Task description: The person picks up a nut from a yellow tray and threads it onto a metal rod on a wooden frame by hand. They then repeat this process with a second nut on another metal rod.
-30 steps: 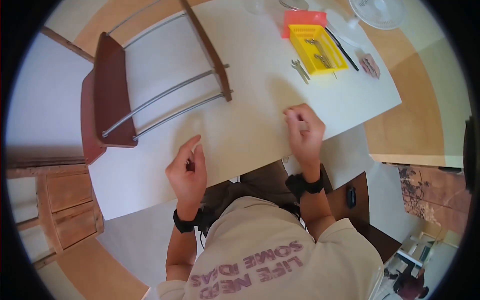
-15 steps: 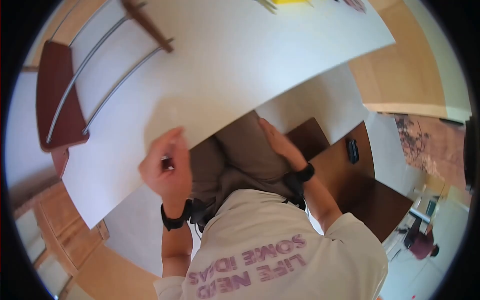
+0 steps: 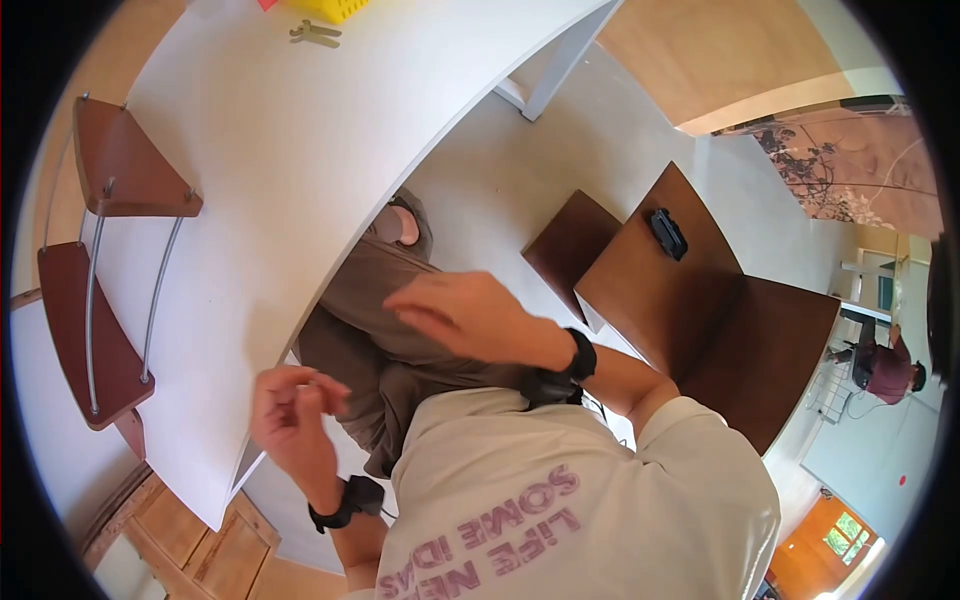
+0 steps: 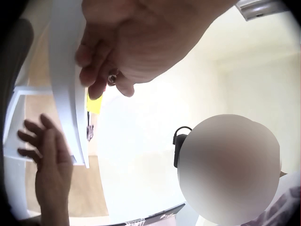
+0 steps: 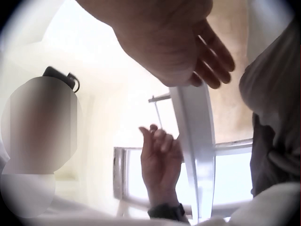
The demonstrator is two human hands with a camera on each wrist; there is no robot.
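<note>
My left hand point(image 3: 295, 410) is at the front edge of the white table point(image 3: 250, 200), its fingers curled. In the left wrist view, a small shiny metal piece point(image 4: 112, 78) shows between the fingers and thumb of that hand; most of it is hidden. My right hand point(image 3: 465, 312) is over my lap, off the table, fingers extended and nothing in it. On the table's left side stands a rack of dark red-brown boards point(image 3: 90, 340) joined by thin metal rods point(image 3: 160, 300), away from both hands.
Flat wrenches point(image 3: 315, 37) lie at the far side beside a yellow basket point(image 3: 335, 8), cut off by the frame. To my right is a brown wooden chair point(image 3: 660, 320) with a black object point(image 3: 668, 234) on it. Another person point(image 3: 890, 365) is at the far right.
The view has swung right, and the rack has shifted left in it. My right hand has left the table and crossed over my lap. My left hand has come to the table's edge.
</note>
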